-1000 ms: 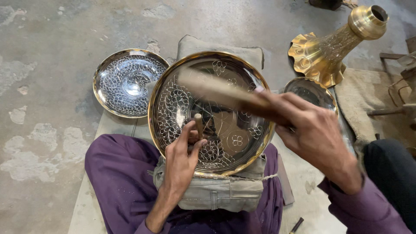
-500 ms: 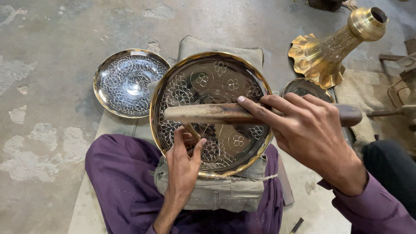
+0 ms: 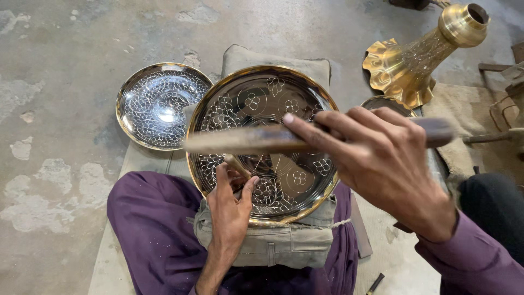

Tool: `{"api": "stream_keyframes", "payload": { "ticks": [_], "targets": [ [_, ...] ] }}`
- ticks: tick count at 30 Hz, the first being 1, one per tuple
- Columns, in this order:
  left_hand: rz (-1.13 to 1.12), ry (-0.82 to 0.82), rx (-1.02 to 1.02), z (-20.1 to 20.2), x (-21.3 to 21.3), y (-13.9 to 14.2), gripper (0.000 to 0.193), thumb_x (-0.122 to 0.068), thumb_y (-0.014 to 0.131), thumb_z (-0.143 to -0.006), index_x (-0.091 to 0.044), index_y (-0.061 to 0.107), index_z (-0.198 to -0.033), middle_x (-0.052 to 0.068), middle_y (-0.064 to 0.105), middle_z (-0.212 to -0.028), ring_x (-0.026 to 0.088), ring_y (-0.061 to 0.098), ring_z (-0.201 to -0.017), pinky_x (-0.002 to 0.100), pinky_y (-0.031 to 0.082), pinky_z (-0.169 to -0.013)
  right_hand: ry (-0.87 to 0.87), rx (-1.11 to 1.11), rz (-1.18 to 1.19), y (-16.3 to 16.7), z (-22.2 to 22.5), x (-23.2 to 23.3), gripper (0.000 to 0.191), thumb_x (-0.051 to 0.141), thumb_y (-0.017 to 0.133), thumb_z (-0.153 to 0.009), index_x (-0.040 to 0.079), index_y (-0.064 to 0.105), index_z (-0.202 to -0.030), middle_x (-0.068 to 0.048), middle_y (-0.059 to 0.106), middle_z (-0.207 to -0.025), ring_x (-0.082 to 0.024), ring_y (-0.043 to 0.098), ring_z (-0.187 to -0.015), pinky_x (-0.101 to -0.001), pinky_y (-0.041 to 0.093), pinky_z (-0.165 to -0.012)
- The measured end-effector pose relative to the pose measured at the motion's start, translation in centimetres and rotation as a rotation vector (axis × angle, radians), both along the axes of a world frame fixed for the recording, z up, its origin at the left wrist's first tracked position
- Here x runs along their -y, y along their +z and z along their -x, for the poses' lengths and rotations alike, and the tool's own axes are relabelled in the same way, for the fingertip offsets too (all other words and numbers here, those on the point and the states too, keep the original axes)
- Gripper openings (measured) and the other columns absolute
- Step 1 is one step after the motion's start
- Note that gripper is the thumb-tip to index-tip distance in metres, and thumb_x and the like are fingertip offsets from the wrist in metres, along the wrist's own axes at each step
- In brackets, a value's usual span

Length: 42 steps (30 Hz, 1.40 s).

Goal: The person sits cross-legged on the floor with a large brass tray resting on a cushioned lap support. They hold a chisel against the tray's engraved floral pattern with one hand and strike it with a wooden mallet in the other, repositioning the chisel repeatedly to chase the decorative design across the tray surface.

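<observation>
Since half a second, my right hand [image 3: 390, 164] lifted the wooden mallet [image 3: 245, 140] slightly; left hand [image 3: 229, 205] pinches the chisel [image 3: 236, 164] on the stiff, slippery brass plate [image 3: 262, 93], which seems best held by its rim.

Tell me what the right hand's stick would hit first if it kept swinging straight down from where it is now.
Most likely the top of the small chisel that the left hand holds upright on the large engraved brass plate. The stick in the right hand crosses just above it, though the blur leaves depth uncertain.
</observation>
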State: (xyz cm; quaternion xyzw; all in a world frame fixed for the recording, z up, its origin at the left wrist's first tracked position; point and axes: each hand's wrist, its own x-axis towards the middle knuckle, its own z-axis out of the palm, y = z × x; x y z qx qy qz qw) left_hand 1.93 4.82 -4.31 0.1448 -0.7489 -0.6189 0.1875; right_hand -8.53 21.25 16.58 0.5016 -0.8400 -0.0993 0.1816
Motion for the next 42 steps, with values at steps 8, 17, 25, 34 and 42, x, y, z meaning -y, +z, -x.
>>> {"api": "stream_keyframes", "payload": {
  "ticks": [8,17,25,34,42],
  "targets": [
    [-0.025,-0.018,-0.055,0.3,0.0,-0.1,0.035,-0.007,0.069,-0.094,-0.004,0.051,-0.124,0.014,0.078,-0.101,0.025,0.08,-0.096,0.037,0.069,-0.077,-0.006,0.122,0.123,-1.1,0.7,-0.3,0.056,0.015,0.07,-0.095,0.027,0.057,-0.148,-0.004,0.076,-0.112,-0.019,0.072,-0.082,-0.0356,0.06,-0.068],
    [0.059,-0.061,-0.064,0.5,-0.4,-2.0,0.047,-0.009,0.07,-0.093,-0.016,0.051,-0.136,0.011,0.079,-0.102,0.024,0.08,-0.095,0.038,0.071,-0.076,-0.112,0.205,0.112,-1.5,0.5,-2.6,0.056,0.017,0.07,-0.096,0.027,0.056,-0.149,-0.004,0.075,-0.11,-0.017,0.071,-0.079,-0.0344,0.059,-0.066],
    [0.05,-0.074,-0.076,0.2,-0.3,-2.3,0.054,-0.009,0.068,-0.094,-0.018,0.05,-0.145,0.013,0.079,-0.105,0.026,0.079,-0.099,0.041,0.069,-0.08,-0.081,-0.052,0.005,-1.1,-0.4,-3.3,0.066,0.006,0.069,-0.088,0.039,0.059,-0.145,0.001,0.077,-0.115,-0.017,0.072,-0.086,-0.0341,0.059,-0.074],
    [0.033,-0.074,-0.056,-0.1,0.0,-1.3,0.042,-0.008,0.067,-0.095,-0.012,0.054,-0.134,0.013,0.079,-0.102,0.025,0.08,-0.096,0.039,0.07,-0.078,-0.006,-0.038,-0.044,-1.1,0.4,-2.7,0.057,0.018,0.074,-0.091,0.033,0.058,-0.144,-0.003,0.078,-0.11,-0.018,0.073,-0.081,-0.0356,0.06,-0.066],
    [-0.02,-0.059,-0.048,-0.1,0.0,-0.8,0.039,-0.007,0.068,-0.094,-0.009,0.051,-0.13,0.014,0.078,-0.104,0.024,0.079,-0.095,0.035,0.071,-0.077,-0.037,0.027,0.014,-1.1,-0.3,-1.6,0.06,0.017,0.07,-0.09,0.032,0.055,-0.146,-0.002,0.077,-0.111,-0.018,0.073,-0.083,-0.0335,0.061,-0.069]
  ]
}}
